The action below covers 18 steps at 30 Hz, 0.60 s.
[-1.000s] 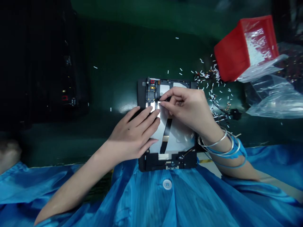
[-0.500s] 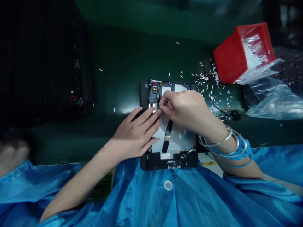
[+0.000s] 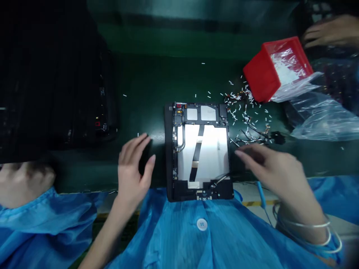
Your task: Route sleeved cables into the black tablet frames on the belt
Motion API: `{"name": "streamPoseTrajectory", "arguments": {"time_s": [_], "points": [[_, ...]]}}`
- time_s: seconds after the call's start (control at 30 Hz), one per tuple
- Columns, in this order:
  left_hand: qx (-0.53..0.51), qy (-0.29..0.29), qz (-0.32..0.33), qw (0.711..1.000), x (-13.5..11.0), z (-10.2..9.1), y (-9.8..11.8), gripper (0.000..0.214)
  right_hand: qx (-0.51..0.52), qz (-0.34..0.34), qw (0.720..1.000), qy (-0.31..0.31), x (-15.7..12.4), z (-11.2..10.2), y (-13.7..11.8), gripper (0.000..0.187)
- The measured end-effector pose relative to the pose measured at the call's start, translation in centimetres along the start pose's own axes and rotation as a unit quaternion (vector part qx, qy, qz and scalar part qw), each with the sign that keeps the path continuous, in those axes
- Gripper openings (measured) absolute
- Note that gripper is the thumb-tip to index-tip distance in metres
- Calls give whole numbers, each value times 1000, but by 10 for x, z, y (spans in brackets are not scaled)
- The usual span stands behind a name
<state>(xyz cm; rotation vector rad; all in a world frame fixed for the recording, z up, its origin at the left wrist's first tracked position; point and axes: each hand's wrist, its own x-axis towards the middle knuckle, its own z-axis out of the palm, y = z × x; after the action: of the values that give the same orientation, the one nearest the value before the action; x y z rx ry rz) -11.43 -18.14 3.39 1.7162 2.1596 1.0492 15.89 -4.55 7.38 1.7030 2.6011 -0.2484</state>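
An opened tablet (image 3: pixel 211 153) lies at the bench's front edge, its silvery inside, black flat ribbon cable (image 3: pixel 196 149) and dark frame parts showing. A short wire (image 3: pixel 221 180) crosses its lower right. My left hand (image 3: pixel 133 166) hovers left of the tablet, apart from it, thumb spread from the fingers and nothing held. To the tablet's right is my right hand (image 3: pixel 272 170), slightly blurred, with thumb and index finger brought together near the tablet's edge. Whatever sits between those fingertips is too small to make out. Loose black cables (image 3: pixel 252 136) lie just beyond this hand.
A tilted red bin (image 3: pixel 262 80) holds small white strips, many scattered beside it. Clear plastic bags (image 3: pixel 322 116) lie at right. Dark stacked devices (image 3: pixel 64 93) fill the left. Other people's hands show at far left (image 3: pixel 26 183) and top right (image 3: pixel 333 31).
Both hands have come off the tablet: my left hand moved left, my right hand moved right and toward me. The tablet's inside is now uncovered. Another person's hand has appeared at top right.
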Motion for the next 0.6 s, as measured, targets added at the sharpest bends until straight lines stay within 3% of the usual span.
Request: {"name": "streamPoseTrajectory", "arguments": {"time_s": [0.07, 0.17, 0.3, 0.43, 0.53, 0.6], "points": [[4, -5, -5, 1000, -14, 6, 8, 31, 41, -47, 997, 47, -12, 8, -8, 37], [1, 19, 34, 999, -18, 16, 19, 30, 136, -118, 973, 144, -6, 12, -32, 21], [23, 1, 34, 999, -11, 21, 27, 27, 239, -243, 939, 34, 23, 15, -76, 9], [62, -5, -20, 998, -22, 16, 33, 39, 184, -244, 949, -78, 40, 21, -110, 5], [87, -14, -47, 995, -39, 16, 39, 40, 160, -247, 952, -82, 41, 23, -119, 5], [103, -15, -63, 993, -49, 17, 42, 38, 165, -258, 951, -47, 41, 22, -114, 8]]}}
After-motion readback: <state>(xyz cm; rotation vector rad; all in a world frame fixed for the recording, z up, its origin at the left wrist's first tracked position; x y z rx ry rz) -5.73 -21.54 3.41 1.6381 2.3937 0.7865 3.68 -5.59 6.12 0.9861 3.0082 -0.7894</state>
